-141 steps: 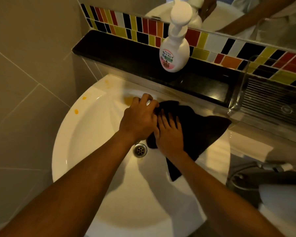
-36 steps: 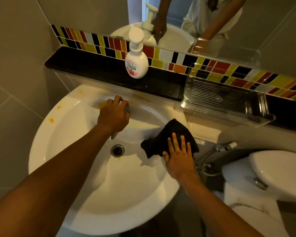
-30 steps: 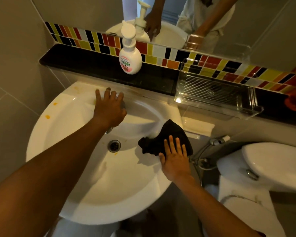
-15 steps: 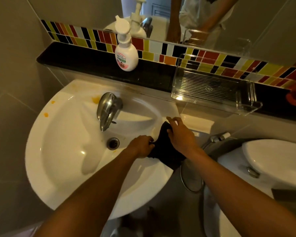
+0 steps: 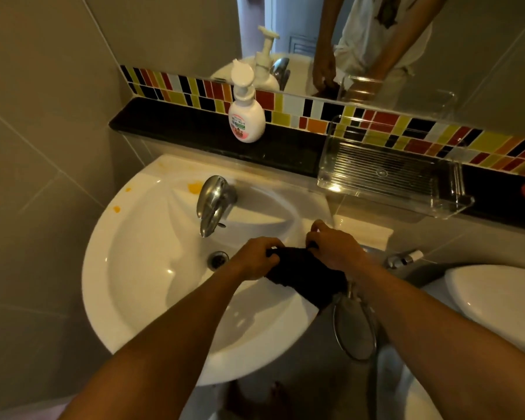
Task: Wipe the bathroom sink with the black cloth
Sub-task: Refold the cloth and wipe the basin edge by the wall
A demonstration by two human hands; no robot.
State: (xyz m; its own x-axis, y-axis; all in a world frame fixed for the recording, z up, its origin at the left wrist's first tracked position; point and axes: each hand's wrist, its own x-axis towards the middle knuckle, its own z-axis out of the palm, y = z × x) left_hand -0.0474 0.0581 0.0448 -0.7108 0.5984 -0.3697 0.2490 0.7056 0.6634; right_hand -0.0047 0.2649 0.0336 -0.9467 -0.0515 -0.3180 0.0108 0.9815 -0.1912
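A white round sink fills the middle of the view, with a chrome tap at its back and a drain below it. Orange stains mark the sink's back left rim. The black cloth hangs over the sink's right rim, bunched up. My left hand grips the cloth's left top edge. My right hand grips its right top edge. Both hands hold it just above the rim.
A white soap pump bottle stands on the black ledge behind the sink. A clear plastic tray sits on the ledge to the right. A white toilet and a spray hose lie right of the sink.
My left hand left the tap and came across to the cloth. My right hand went from pressing flat on the cloth to gripping it. Both hands now hold the cloth bunched.
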